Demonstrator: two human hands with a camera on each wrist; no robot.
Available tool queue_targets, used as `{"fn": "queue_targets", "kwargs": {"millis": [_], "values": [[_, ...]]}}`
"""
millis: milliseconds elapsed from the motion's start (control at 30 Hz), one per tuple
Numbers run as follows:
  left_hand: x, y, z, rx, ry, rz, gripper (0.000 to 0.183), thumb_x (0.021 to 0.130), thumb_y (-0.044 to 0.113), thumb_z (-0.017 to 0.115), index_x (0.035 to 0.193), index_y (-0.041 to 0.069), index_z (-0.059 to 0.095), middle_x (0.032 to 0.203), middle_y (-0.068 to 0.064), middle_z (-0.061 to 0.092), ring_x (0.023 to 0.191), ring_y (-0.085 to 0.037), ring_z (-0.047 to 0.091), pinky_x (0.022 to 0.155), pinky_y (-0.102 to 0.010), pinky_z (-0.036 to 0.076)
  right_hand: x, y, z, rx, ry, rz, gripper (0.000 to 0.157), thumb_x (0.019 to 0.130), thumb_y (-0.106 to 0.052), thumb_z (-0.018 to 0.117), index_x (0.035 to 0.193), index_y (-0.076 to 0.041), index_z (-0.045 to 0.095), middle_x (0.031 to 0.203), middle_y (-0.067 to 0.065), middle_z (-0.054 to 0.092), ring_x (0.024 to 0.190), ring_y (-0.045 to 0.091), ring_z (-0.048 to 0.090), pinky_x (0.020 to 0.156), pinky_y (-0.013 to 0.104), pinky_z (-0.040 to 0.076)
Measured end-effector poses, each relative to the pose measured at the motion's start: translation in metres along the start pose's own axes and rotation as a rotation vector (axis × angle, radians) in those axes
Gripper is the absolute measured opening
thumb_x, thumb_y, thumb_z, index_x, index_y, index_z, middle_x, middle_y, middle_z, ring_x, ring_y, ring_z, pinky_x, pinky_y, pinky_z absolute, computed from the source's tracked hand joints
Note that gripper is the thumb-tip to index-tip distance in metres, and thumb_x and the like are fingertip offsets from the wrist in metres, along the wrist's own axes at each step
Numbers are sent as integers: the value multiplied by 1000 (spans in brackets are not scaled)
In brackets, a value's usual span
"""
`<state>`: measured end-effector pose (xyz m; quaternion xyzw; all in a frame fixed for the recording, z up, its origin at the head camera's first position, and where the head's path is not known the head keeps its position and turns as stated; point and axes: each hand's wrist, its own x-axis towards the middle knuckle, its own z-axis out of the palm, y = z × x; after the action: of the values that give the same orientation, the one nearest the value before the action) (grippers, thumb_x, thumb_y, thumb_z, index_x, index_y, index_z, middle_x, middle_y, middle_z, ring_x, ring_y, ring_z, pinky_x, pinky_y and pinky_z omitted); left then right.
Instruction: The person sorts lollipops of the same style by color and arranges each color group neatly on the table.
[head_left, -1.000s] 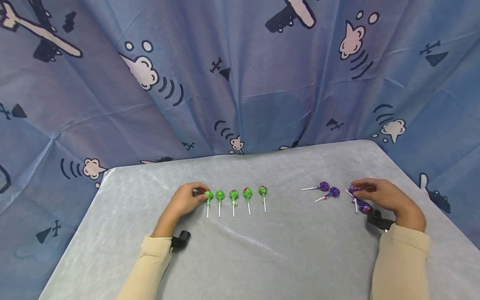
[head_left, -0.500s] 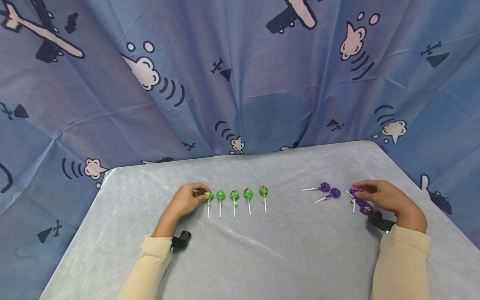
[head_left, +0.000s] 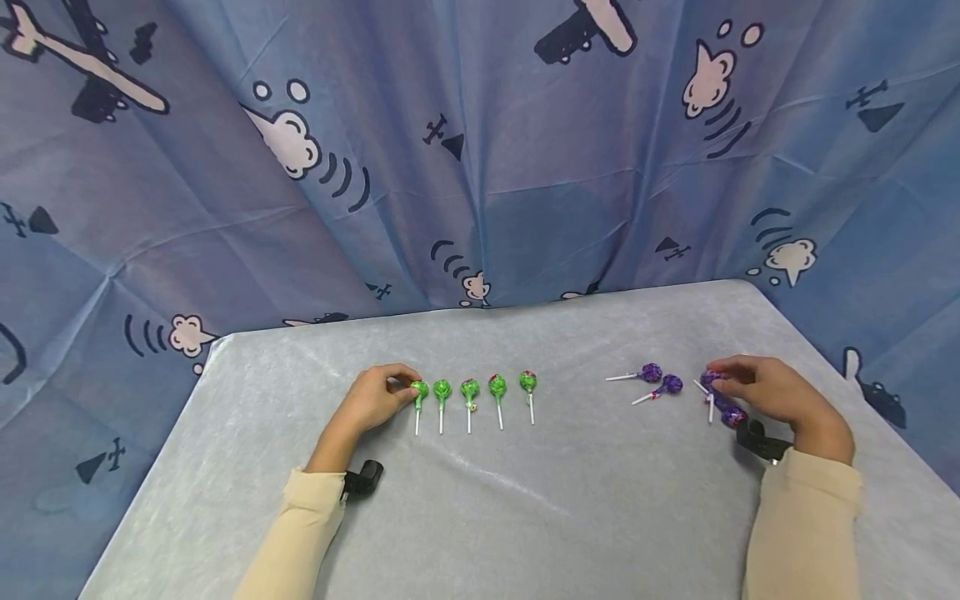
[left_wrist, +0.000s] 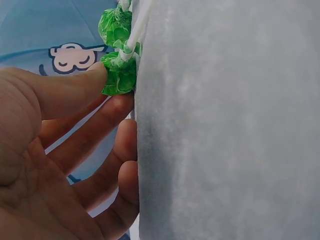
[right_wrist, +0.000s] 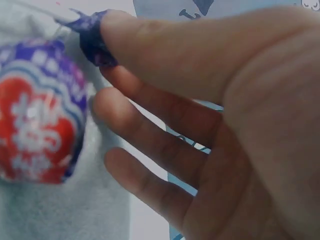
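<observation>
My left hand (head_left: 375,398) pinches the wrapped head of the leftmost green lollipop (head_left: 420,390) between thumb and fingers. In the left wrist view, the thumb presses on the green wrapper (left_wrist: 120,77) while the lower fingers curl loosely beside the table. Over on the right, my right hand (head_left: 772,390) pinches a purple lollipop (head_left: 711,379) by its head, and its white stick points toward the front. Just below that hand lies another purple lollipop (head_left: 732,417), which looms large and blurred, with a red label (right_wrist: 35,125), in the right wrist view.
More green lollipops (head_left: 469,390) stand in an even row to the right of my left hand, sticks toward me. Two purple lollipops (head_left: 651,372) lie left of my right hand, sticks to the left. A patterned blue curtain (head_left: 480,167) hangs behind the grey-covered table (head_left: 525,517).
Both hands keep their places and grips. The stick under my right hand has swung slightly; the green row lies as before.
</observation>
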<state>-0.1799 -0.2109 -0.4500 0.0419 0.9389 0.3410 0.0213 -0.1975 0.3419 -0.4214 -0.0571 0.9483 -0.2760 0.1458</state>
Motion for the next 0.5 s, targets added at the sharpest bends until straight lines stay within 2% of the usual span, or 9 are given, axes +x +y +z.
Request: {"fn": "queue_targets", "kwargs": {"millis": [267, 500], "values": [[1, 1, -1, 3, -5, 2, 16, 90, 18, 74, 105, 17, 75, 102, -2, 74, 85, -16, 63, 74, -33, 48, -2, -8, -5, 8, 45, -18, 53, 102, -38, 54, 137, 2, 54, 134, 33, 54, 120, 51, 49, 96, 69, 41], [1, 2, -1, 13, -8, -4, 16, 90, 18, 73, 106, 17, 75, 104, -2, 74, 89, -18, 64, 77, -35, 49, -3, -11, -8, -14, 92, -58, 48, 102, -33, 55, 134, 3, 56, 130, 34, 57, 120, 52, 49, 95, 69, 39]]}}
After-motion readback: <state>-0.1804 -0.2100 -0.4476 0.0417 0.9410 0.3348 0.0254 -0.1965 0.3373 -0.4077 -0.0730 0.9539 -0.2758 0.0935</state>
